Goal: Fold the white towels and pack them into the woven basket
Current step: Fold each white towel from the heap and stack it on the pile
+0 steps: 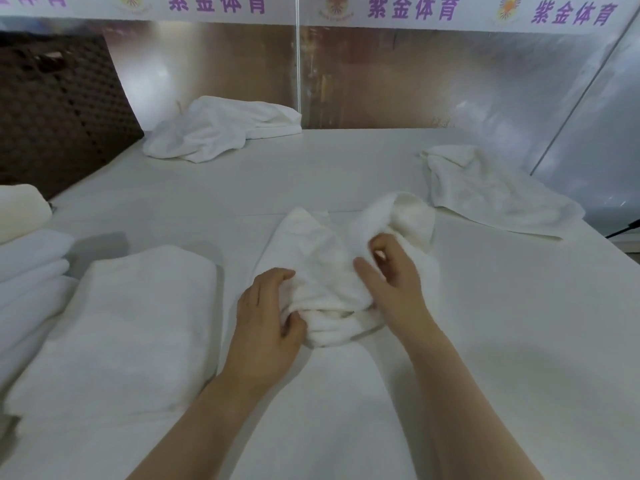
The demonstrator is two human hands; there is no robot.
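Fingertips of left hand (268,318) and right hand (391,278) buried in crumpled towel (322,258).

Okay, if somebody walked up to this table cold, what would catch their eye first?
Probably the two hands at the centre, left hand and right hand, both gripping a crumpled white towel. Next, the folded towel lying to their left, and the dark woven basket at the far left.

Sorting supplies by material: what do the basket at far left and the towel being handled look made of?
Basket: dark brown woven wicker or rattan-like strands, matte; the weave shows. Towel: soft white terry-like cloth, probably cotton; it crumples and bunches under both hands.
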